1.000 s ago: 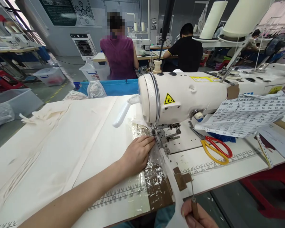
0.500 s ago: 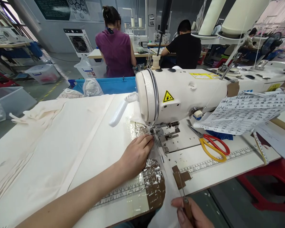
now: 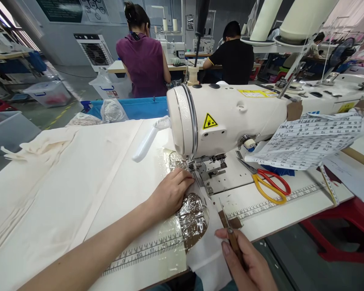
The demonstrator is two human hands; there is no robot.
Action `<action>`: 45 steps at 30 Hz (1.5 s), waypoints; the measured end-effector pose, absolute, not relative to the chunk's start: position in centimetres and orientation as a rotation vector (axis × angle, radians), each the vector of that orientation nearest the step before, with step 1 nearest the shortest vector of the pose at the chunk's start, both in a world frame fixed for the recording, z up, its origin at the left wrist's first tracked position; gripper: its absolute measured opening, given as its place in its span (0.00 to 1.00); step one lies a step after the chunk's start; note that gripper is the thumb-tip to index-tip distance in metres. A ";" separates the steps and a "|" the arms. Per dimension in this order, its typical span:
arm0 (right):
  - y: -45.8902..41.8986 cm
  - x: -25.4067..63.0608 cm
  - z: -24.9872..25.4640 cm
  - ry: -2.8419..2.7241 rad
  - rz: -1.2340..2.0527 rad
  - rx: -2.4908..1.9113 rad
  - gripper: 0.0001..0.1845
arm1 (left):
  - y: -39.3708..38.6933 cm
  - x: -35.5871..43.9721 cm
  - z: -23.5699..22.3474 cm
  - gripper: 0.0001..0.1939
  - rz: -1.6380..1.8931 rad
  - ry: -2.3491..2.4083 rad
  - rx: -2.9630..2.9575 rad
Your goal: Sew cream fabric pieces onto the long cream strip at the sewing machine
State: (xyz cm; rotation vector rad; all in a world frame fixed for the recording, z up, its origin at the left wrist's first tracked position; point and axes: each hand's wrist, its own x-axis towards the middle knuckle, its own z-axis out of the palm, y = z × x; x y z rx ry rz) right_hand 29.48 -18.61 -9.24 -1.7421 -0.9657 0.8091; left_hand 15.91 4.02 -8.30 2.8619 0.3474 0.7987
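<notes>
A white sewing machine point(image 3: 224, 117) stands in the middle of the table, its presser foot point(image 3: 191, 165) low over the bed. My left hand point(image 3: 171, 192) is beside the foot, fingers bent and together on a strip of white fabric point(image 3: 204, 246). The fabric runs from under the foot and hangs over the table's front edge. In my right hand point(image 3: 248, 258) is an awl point(image 3: 234, 242), held by its wooden handle with the thin metal tip pointing up and forward, right of the fabric. The fingertips of my left hand are partly hidden.
Scissors with red and yellow handles point(image 3: 269, 186) lie right of the machine bed. A paper with writing point(image 3: 315, 141) leans against the machine. Cream cloth point(image 3: 48, 186) covers the table's left side. Thread cones point(image 3: 303, 18) stand overhead. Two people sit at machines beyond.
My right hand has raised the awl slightly, nearer the fabric. The hanging fabric has shifted and spread over the front edge. My left hand stays near the presser foot; the view has shifted slightly.
</notes>
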 end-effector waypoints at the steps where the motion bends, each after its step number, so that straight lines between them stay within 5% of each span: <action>1: -18.4 29.4 -9.1 -0.964 0.801 -1.749 0.16 | 4.1 15.9 -8.4 0.20 0.805 0.350 2.882; 30: -13.0 30.2 -8.3 -1.344 0.651 -1.691 0.13 | 3.0 15.6 -8.1 0.13 0.819 0.349 2.884; 45: -11.8 30.4 -7.6 -1.413 0.583 -1.732 0.15 | 3.2 15.9 -8.1 0.19 0.568 0.607 3.077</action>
